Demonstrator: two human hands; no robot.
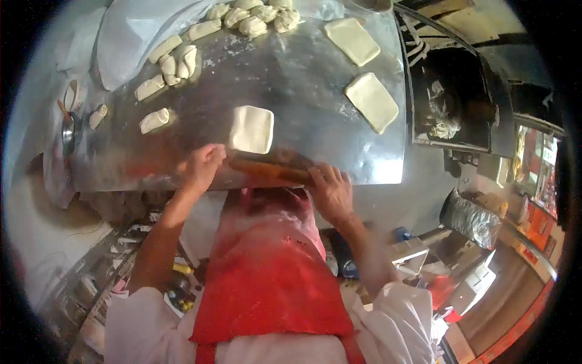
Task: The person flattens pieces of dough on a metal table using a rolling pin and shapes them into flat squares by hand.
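A flat, roughly square sheet of dough (251,129) lies on the metal table (200,109) just beyond my hands. Between them, along the table's near edge, is a brown wooden rolling pin (270,171). My right hand (331,189) is closed round its right end. Beside the pin's left end, my left hand (203,165) has its fingers bent together; whether they touch the pin or hold anything is too small to tell. Two more flat dough sheets (353,41) (372,102) lie at the table's right side. A rolled dough piece (154,121) rests left of the square sheet.
Several dough rolls (150,88) and lumps (251,26) lie at the back left, near a clear plastic sheet (130,42). A metal container (68,133) stands at the far left. Beyond the table's right edge is a dark, open compartment (451,97). A silvery bag (470,218) lies lower right.
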